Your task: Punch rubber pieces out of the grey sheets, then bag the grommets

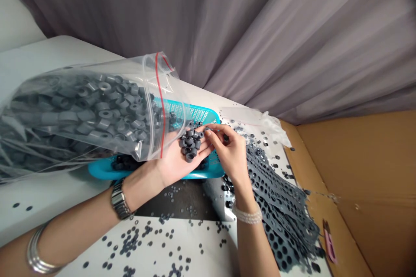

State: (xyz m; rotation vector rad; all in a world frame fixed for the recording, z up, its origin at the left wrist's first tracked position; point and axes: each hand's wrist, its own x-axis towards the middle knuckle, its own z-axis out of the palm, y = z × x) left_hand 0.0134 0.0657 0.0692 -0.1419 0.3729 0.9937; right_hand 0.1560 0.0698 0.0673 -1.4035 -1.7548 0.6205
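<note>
So the left hand point(177, 162) is palm-up and open, just slightly cupped, with a little heap of grey rings point(190, 143) sitting right on it. The right hand point(232, 149) comes in from the right with its fingertips point(209, 130) pinched together on the rings at the far edge of that heap. Looks like there's another dark ring tucked further back in those fingers, but it's too small to be sure.

Both hands hover over a teal basket point(208, 117) with a slotted wall. A big clear zip bag point(87, 108) stuffed with the same rings lies on its side to the left, its open mouth with the red stripe resting over the basket and touching the left hand.

To the right of the basket there's a fanned-out stack of grey punched sheets point(276, 207) full of round holes, and beyond that a cardboard box point(357, 169) with a small pink tool point(329, 236) on its near flap. Loose bits point(130, 242) are scattered all over the near side of the white table point(48, 199), plus a dark mat point(185, 203) just near of the basket.

There's a watch point(119, 201) and bangles point(35, 253) on the left arm, and a beaded bracelet point(248, 216) on the right wrist. A grey curtain point(260, 30) hangs at the far side.
</note>
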